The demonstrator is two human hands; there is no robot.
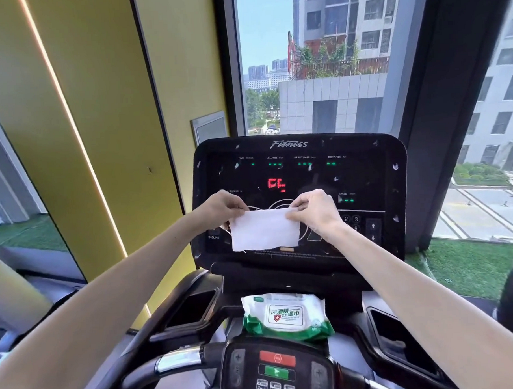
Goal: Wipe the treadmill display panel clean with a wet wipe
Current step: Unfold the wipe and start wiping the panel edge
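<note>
Two hands share one sheet. L hand (225, 206) pinches top-left corner of white rectangular wet wipe (264, 229), fingers curled; R hand (314, 209) pinches top-right likewise. Wipe hangs spread before lower half of glossy black treadmill display panel (366, 175); contact w/ panel can't be told. Risk: white specks (395, 166) smear if dragged; pressing number keypad (352, 219) may trigger input.

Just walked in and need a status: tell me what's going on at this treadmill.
A person holds a white wet wipe by its top corners, left hand and right hand pinching one corner each, spread flat in front of the treadmill display panel. The panel is lit and dotted with small white flecks. A pack of alcohol wipes sits just below the panel.
</note>
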